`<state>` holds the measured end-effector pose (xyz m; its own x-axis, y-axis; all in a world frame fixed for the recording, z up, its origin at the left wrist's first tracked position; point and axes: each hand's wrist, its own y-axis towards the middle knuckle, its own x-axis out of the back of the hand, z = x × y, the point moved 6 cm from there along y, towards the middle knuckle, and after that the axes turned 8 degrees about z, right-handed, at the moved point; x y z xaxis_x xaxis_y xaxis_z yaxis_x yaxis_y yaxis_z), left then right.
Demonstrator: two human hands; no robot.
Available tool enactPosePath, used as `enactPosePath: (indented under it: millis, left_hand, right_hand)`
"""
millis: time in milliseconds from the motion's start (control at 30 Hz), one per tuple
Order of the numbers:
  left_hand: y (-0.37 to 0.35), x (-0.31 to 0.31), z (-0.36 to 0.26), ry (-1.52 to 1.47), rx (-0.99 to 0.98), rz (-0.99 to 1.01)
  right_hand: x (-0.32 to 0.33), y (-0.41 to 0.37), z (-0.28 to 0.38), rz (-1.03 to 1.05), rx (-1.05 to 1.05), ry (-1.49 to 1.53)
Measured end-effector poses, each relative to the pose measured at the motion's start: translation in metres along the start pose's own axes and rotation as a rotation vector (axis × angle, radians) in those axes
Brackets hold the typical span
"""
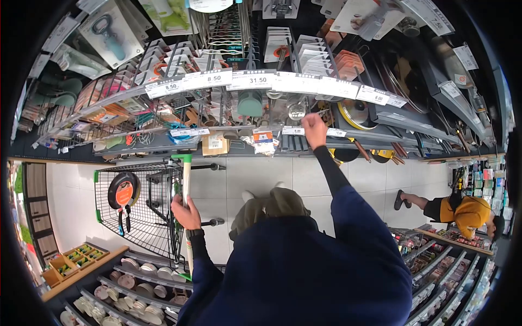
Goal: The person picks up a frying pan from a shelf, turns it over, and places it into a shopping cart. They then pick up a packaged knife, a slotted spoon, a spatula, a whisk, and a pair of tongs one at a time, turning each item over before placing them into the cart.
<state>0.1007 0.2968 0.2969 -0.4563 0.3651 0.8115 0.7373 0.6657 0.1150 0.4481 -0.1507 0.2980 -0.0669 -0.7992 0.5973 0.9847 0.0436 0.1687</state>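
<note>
Black wire makes our shopping cart (pixel 96 176); our left hand (pixel 187 213) holds its handle (pixel 186 178). Right of the cart, our right hand (pixel 315 131) curls by a clear item (pixel 296 111); we can't tell its grip.

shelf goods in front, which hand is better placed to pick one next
Likely the right hand: it is right beside the shelf goods, while the left hand is on the cart handle.
</note>
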Motion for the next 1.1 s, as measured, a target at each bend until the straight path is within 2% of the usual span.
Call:
enactPosePath:
  millis: [67, 167, 200, 267, 367, 400, 433, 500, 533, 600, 800, 867, 933, 1000, 1100]
  left_hand:
    - [-0.004, 0.012, -0.008, 0.02, -0.068, -0.111]
    - [-0.014, 0.022, -0.054, -0.062, -0.106, -0.132]
    - [-0.027, 0.011, -0.078, -0.066, -0.134, -0.135]
    - [-0.035, -0.002, -0.099, -0.12, -0.175, -0.142]
    - [-0.047, -0.039, -0.14, -0.34, -0.171, 0.109]
    - [-0.05, -0.052, -0.156, -0.386, -0.163, 0.197]
    - [-0.059, -0.065, -0.18, -0.377, -0.18, 0.187]
    - [-0.065, -0.087, -0.217, -0.452, -0.248, 0.381]
    - [-0.066, -0.093, -0.228, -0.447, -0.255, 0.377]
    - [-0.069, -0.111, -0.253, -0.495, -0.337, 0.515]
    - [-0.07, -0.139, -0.3, -0.48, -0.39, 0.635]
    - [-0.072, -0.142, -0.309, -0.456, -0.398, 0.657]
    - [-0.073, -0.143, -0.315, -0.405, -0.436, 0.662]
    - [-0.072, -0.14, -0.319, -0.37, -0.478, 0.657]
    - [-0.075, -0.143, -0.315, -0.309, -0.507, 0.682]
  right_hand:
    - [0.007, 0.028, 0.021, -0.118, 0.019, 0.037]
    - [0.008, 0.06, 0.033, -0.199, 0.012, -0.105]
    - [0.016, 0.067, 0.029, -0.244, 0.092, -0.067]
    - [0.007, 0.075, 0.024, -0.252, 0.17, -0.172]
    - [0.005, 0.072, 0.032, -0.232, 0.243, -0.156]
    - [0.003, 0.071, 0.029, -0.127, 0.128, -0.146]
    - [0.012, 0.066, 0.022, -0.164, 0.164, -0.124]
    - [0.018, 0.057, 0.031, -0.208, 0.202, -0.101]
    - [0.022, 0.052, 0.034, -0.176, 0.192, -0.037]
    - [0.03, 0.043, 0.036, -0.143, 0.179, 0.03]
    - [0.044, 0.013, 0.057, 0.218, 0.203, 0.29]
    - [0.045, 0.006, 0.052, 0.227, 0.245, 0.263]
    - [0.045, -0.003, 0.055, 0.32, 0.221, 0.387]
    - [0.049, -0.012, 0.058, 0.326, 0.221, 0.396]
    - [0.047, -0.03, 0.052, 0.394, 0.141, 0.377]
